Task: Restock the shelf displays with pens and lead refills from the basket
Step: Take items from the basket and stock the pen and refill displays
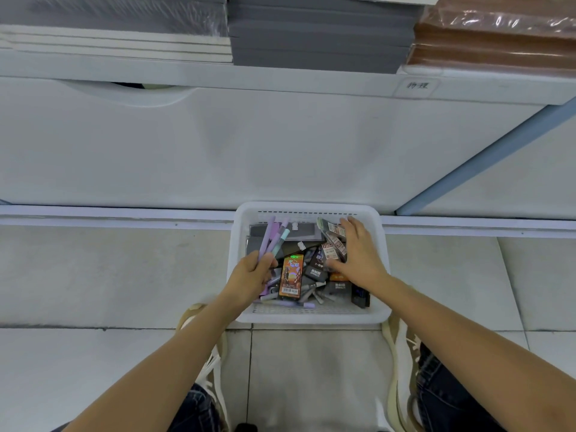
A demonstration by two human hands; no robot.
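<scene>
Head view looked down on a white basket (307, 207) that stood on the pale tiled floor (93, 275), pushed against the base of a white shelf unit (249, 145). The left hand (251, 277) was closed around a bunch of pens (273, 236) in lilac and mint, their upper ends fanning out above the basket's left half. The right hand (361, 254) was spread wide along a stack of lead refill packs (334, 243) on the basket's right side. Its thumb lay at the near end of the stack and its fingers at the far end, so the stack was clasped between them and tilted up off the heap. Between the two hands lay an orange and black carded pack (291, 277) with a barcode at its near edge, on top of dark boxes and sleeves. More loose pens (286, 302) were scattered along the near wall of the basket, and a small black box (360, 296) stood in its near right corner. On the shelf above sat stacks of grey books (321, 35) and, to the right, brown books in clear wrap (498, 35), with a handwritten label (417, 86) on the shelf edge beneath them. A pair of beige shoes (399, 369) flanked the basket's near side.
</scene>
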